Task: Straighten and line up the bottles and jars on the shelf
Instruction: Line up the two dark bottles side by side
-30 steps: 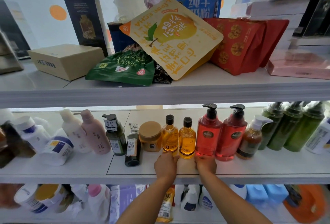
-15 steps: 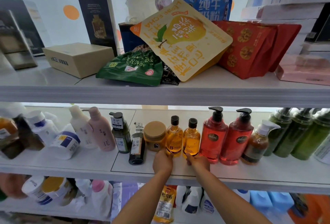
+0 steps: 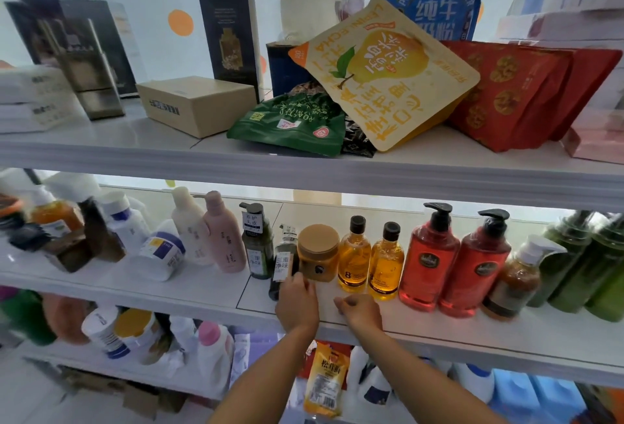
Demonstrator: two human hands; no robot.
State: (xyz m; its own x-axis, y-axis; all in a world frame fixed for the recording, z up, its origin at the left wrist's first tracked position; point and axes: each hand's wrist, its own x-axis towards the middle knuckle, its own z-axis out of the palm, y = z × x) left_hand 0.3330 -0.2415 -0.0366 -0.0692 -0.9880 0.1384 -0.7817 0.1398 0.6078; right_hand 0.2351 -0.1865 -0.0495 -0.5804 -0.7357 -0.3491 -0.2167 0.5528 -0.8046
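On the middle shelf [image 3: 202, 292] stands a row: a cream bottle [image 3: 189, 226], a pink bottle [image 3: 224, 236], a dark green pump bottle [image 3: 258, 248], a small dark bottle [image 3: 282, 259], a tan-lidded jar [image 3: 318, 253], two amber bottles [image 3: 354, 259] [image 3: 386, 263], two red pump bottles [image 3: 427, 259] [image 3: 476, 271] and a brown pump bottle [image 3: 515, 280]. My left hand [image 3: 297, 303] has its fingertips against the small dark bottle's lower right side, beside the jar; its grip is hidden. My right hand [image 3: 359, 310] is loosely curled and holds nothing, in front of the amber bottles.
Left of the row, white tubs [image 3: 162, 254] and mixed bottles [image 3: 57, 221] lean in disorder. Green bottles [image 3: 580, 261] crowd the far right. The upper shelf holds snack bags [image 3: 385, 72] and boxes [image 3: 199, 104]. The lower shelf holds more bottles [image 3: 209, 349].
Both hands have left the amber bottles. My left hand moved left to the small dark bottle, my right hand drew back a little and curled. The view shifted left.
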